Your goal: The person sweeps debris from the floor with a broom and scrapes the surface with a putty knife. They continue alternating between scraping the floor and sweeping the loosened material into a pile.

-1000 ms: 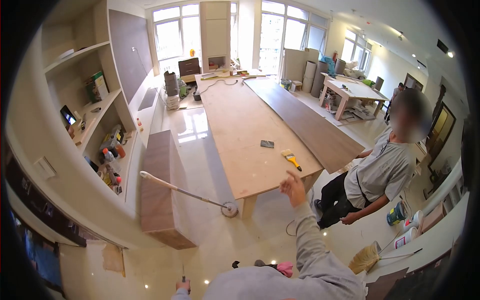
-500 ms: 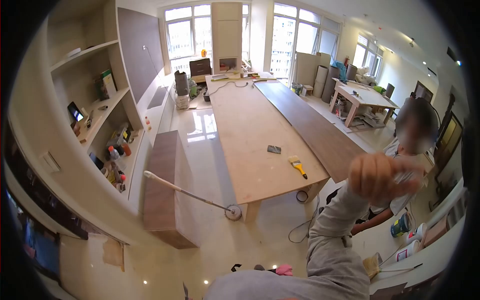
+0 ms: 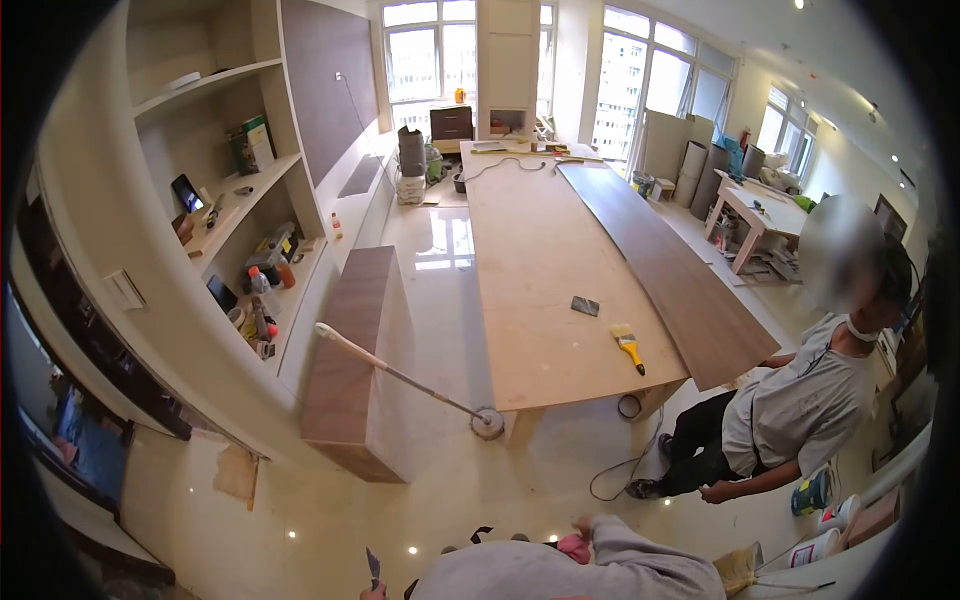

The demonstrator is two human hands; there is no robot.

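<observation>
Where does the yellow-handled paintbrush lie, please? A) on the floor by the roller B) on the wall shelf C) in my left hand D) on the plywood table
D: the paintbrush lies on the plywood table near its close end; the left hand holds only a small blade.

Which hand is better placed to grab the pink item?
Right, likely: the right hand is just beside the pink item; the left hand is farther off and already holds a thin blade.

On the bench (image 3: 530,250), near its front right corner, a brush (image 3: 629,347); along its right, a panel (image 3: 665,270); left, a roller (image 3: 405,378).
</observation>
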